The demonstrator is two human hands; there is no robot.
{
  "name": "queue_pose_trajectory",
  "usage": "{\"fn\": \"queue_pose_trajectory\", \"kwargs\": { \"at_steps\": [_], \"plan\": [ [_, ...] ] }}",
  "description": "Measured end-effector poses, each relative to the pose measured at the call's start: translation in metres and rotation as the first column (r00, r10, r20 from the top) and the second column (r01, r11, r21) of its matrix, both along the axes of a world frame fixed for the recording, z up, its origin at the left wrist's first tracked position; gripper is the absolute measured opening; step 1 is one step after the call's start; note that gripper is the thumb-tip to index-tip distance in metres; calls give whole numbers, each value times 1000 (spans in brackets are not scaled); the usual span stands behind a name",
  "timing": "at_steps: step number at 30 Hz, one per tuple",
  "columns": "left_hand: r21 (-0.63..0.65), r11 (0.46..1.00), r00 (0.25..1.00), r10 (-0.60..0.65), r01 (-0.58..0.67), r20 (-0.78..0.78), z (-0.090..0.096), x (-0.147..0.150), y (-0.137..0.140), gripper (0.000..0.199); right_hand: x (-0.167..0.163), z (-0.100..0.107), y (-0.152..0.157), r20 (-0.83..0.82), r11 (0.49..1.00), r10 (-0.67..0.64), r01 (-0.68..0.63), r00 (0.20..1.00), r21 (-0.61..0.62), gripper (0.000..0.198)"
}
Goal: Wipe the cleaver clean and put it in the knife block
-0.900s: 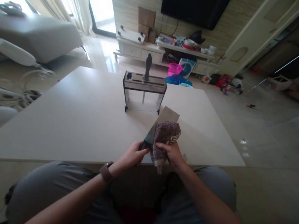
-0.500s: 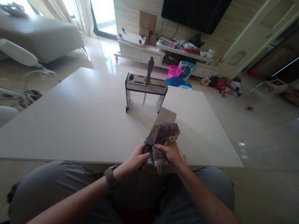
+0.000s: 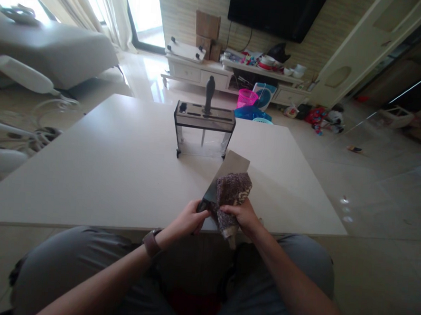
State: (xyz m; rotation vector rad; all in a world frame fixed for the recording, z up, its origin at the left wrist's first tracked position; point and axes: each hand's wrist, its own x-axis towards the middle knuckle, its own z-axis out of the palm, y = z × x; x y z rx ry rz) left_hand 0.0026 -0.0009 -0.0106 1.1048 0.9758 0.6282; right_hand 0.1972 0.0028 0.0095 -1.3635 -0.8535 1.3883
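Note:
Near the front edge of the white table (image 3: 124,171), my left hand (image 3: 189,218) grips the black handle of a kitchen knife (image 3: 233,164). Its broad metal blade points away and to the right. My right hand (image 3: 243,214) is closed round a purple-brown cloth (image 3: 232,187), which covers part of the blade; the fingers beneath the cloth are hidden. Beyond the blade stands a clear-sided knife block (image 3: 205,117) with a dark top. One dark-handled tool (image 3: 209,93) is upright in a slot of it, its thin shaft visible through the clear side.
A white chair (image 3: 26,75) with curled metalwork is left of the table. Past the far edge are a pink basket (image 3: 247,98), a blue tub (image 3: 252,113) and a low white cabinet (image 3: 215,81) holding bowls and boxes. A television (image 3: 276,12) hangs above.
My left hand has shifted slightly left with the knife handle. The cloth in my right hand has tilted a little, its lower end moving right. The view has shifted slightly.

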Motion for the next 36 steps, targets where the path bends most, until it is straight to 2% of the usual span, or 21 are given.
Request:
{"fn": "queue_pose_trajectory", "kwargs": {
  "at_steps": [17, 22, 26, 32, 36],
  "plan": [
    [37, 999, 999, 7, -5, -42, 13, -8, 4, 19, 4, 10, 0, 15, 999, 27, -27, 1000, -23, 44],
    [76, 997, 994, 33, -25, -103, 17, -10, 6, 16, 4, 2, 3, -79, 996, 21, -28, 997, -89, 49],
    [74, 997, 995, 26, -19, -97, 15, -10, 7, 15, -1, -9, 3, -122, 998, 14, -21, 992, -57, 52],
    [59, 998, 999, 39, -37, -32, 8, 4, -5, 17, -14, -19, -3, -205, 995, -81, 67, 975, -72, 42],
    [29, 999, 999, 24, -23, -38, 7, 8, -9, 20, -15, -20, -3, -184, 992, -112, 98, 977, -82, 40]
  ]
}}
